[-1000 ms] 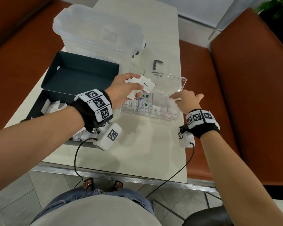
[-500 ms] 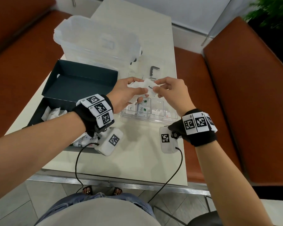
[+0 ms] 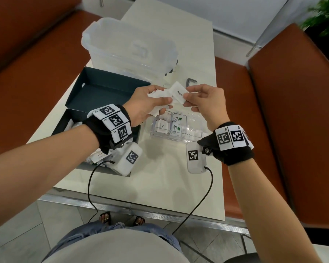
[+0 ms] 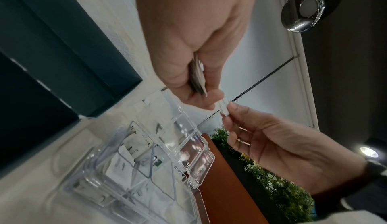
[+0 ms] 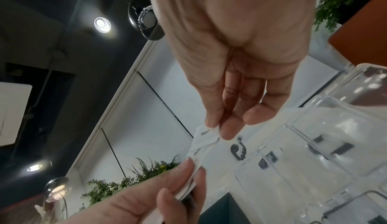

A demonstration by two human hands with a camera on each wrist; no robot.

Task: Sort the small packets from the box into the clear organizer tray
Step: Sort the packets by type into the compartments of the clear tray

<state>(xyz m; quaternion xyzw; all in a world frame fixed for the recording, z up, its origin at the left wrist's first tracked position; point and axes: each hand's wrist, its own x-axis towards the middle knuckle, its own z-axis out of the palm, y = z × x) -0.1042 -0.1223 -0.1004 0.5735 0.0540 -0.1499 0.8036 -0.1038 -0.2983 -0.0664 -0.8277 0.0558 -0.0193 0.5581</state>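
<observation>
Above the clear organizer tray both hands meet in the air. My left hand grips a bunch of small white packets. My right hand pinches one white pepper packet at the front of that bunch, between thumb and forefinger. The left wrist view shows the stack edge-on in the left hand and the pinched packet at its tip. In the right wrist view the pinched packet hangs under the right fingertips. The tray holds Stevia packets and a pepper packet. The dark box lies to the left.
A large translucent plastic bin stands behind the dark box. A grey hex key lies on the white table beyond the tray. Orange bench seats flank the table. Cables run from both wrist cameras over the front edge.
My right hand came up from the tray's right end to the bunch in my left hand and took hold of the front pepper packet. Both hands have risen slightly above the tray.
</observation>
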